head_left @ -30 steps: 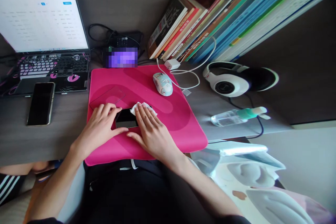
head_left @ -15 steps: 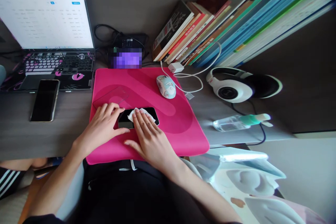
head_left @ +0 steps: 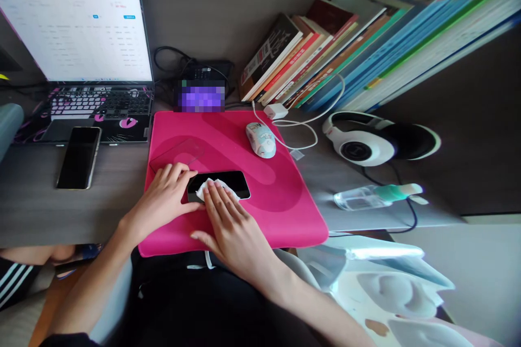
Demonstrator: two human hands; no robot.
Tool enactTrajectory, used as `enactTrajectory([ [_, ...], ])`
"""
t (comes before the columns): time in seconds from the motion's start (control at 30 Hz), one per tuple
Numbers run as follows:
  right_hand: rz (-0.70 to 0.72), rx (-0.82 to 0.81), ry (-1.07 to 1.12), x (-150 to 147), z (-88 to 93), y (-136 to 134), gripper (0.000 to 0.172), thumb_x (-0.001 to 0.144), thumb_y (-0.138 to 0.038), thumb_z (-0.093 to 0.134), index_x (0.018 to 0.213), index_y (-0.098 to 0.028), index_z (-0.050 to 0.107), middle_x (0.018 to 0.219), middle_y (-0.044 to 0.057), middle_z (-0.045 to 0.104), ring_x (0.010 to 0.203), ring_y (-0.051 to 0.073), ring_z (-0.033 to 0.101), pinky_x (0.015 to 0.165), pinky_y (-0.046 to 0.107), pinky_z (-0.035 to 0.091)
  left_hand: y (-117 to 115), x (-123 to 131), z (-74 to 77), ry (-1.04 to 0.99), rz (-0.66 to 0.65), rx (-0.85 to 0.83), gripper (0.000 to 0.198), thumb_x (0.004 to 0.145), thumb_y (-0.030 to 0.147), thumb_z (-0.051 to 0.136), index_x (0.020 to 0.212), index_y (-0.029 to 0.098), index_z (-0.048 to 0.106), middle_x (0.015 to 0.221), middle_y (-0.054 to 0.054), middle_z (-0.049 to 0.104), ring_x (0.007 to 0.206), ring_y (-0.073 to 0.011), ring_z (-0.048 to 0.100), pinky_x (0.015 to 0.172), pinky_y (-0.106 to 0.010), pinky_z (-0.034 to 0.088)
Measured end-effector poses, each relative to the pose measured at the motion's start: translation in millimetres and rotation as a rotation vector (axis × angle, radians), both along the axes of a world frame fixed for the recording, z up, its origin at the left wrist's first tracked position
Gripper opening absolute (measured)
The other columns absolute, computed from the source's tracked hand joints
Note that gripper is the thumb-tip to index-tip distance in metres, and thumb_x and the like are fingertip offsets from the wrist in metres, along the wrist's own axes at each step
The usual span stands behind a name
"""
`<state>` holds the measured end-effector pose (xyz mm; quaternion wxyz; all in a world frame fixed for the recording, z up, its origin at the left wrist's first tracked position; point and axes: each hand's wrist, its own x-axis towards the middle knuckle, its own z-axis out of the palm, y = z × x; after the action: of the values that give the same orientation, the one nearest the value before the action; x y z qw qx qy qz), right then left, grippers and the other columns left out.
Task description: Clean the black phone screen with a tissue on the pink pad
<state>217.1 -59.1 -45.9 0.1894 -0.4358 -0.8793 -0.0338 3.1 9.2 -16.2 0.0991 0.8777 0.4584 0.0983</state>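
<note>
A black phone lies screen up on a pink desk mat. My left hand rests flat on the mat, its fingers against the phone's left end and holding it in place. My right hand presses a small white wipe onto the left part of the phone's screen with its fingers laid flat and together. A clear thin sheet lies on the mat just beyond my left hand.
A second phone lies left of the mat, in front of an open laptop. A patterned mouse, a white charger with cable, headphones, a small spray bottle and leaning books fill the right side.
My right hand has slid the wipe leftward and toward me across the phone's screen, uncovering its right end. The left hand has stayed at the phone's left end. The camera has tilted slightly.
</note>
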Motion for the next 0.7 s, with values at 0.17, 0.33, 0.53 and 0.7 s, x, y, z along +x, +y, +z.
enactTrajectory([
  [0.17, 0.003, 0.014, 0.035, -8.9, -0.1, 29.7, 0.082, 0.106, -0.058, 0.050, 0.154, 0.009, 0.047, 0.161, 0.034, 0.045, 0.153, 0.042, 0.045, 0.125, 0.055, 0.044, 3.5, -13.2, 3.4, -0.063, -0.040, -0.127, 0.070, 0.099, 0.036, 0.070, 0.162, 0.033, 0.039, 0.148, -0.008, 0.053, 0.137, -0.0311, 0.052, 0.118, -0.050, 0.043],
  [0.33, -0.009, 0.007, 0.016, -14.8, 1.5, 23.1, 0.087, 0.105, -0.061, 0.050, 0.154, 0.011, 0.046, 0.162, 0.035, 0.042, 0.154, 0.044, 0.043, 0.125, 0.057, 0.044, 4.1, -10.5, 7.2, -0.067, -0.001, -0.150, 0.083, 0.099, 0.031, 0.068, 0.169, 0.034, 0.024, 0.156, -0.010, 0.050, 0.146, -0.0328, 0.046, 0.123, -0.052, 0.039],
  [0.53, 0.034, -0.026, -0.015, -22.3, 4.9, 8.3, 0.088, 0.105, -0.062, 0.052, 0.155, 0.009, 0.045, 0.164, 0.032, 0.040, 0.156, 0.042, 0.039, 0.128, 0.055, 0.040, 5.9, -8.8, 5.6, -0.093, 0.018, -0.170, 0.085, 0.099, 0.028, 0.067, 0.170, 0.032, 0.020, 0.155, -0.011, 0.052, 0.150, -0.0327, 0.044, 0.125, -0.054, 0.037],
  [0.7, 0.056, -0.060, 0.042, -28.9, 2.9, 34.6, 0.082, 0.106, -0.061, 0.049, 0.156, 0.005, 0.047, 0.164, 0.028, 0.044, 0.158, 0.036, 0.038, 0.131, 0.052, 0.037, 7.7, -9.1, 5.2, -0.109, 0.045, -0.194, 0.088, 0.094, 0.023, 0.069, 0.168, 0.033, 0.022, 0.152, -0.011, 0.053, 0.146, -0.0336, 0.048, 0.123, -0.057, 0.039],
])
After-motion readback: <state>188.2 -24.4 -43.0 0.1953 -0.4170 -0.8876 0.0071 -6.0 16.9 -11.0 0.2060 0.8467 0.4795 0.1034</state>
